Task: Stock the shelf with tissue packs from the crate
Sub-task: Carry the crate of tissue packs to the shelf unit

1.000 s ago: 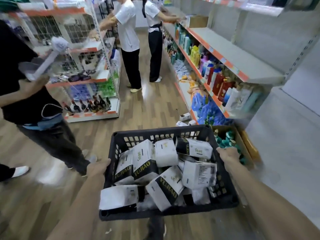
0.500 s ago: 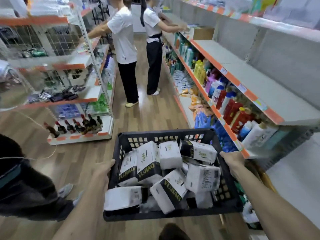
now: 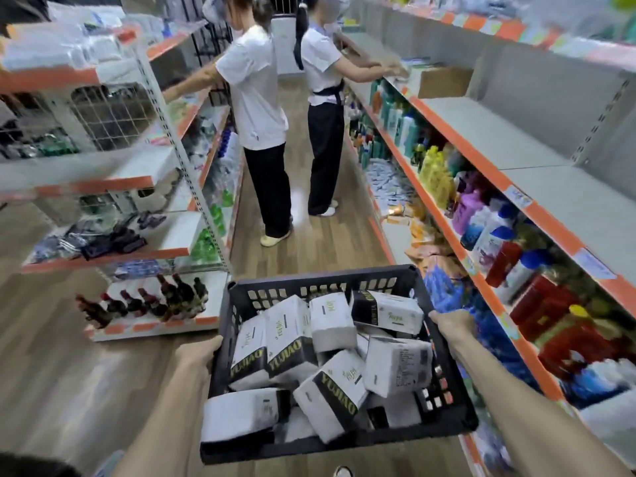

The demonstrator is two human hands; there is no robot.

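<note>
I carry a black perforated plastic crate [image 3: 320, 278] in front of me at waist height. Several white-and-black tissue packs [image 3: 332, 380] lie jumbled inside it. My left hand [image 3: 196, 356] grips the crate's left rim and my right hand [image 3: 452, 327] grips its right rim. To my right runs a long grey shelf [image 3: 488, 139] with an orange edge strip; its upper board is mostly bare.
Two people in white shirts [image 3: 256, 98] stand ahead in the aisle, working at the shelves. A cardboard box [image 3: 444, 82] sits on the right shelf. Bottles [image 3: 488, 232] fill the lower right shelf. A rack with dark bottles [image 3: 144, 301] stands left.
I have walked forward along the aisle with the crate; the right shelf is closer. The person in black at the left has dropped out of view. Both hands keep their grip.
</note>
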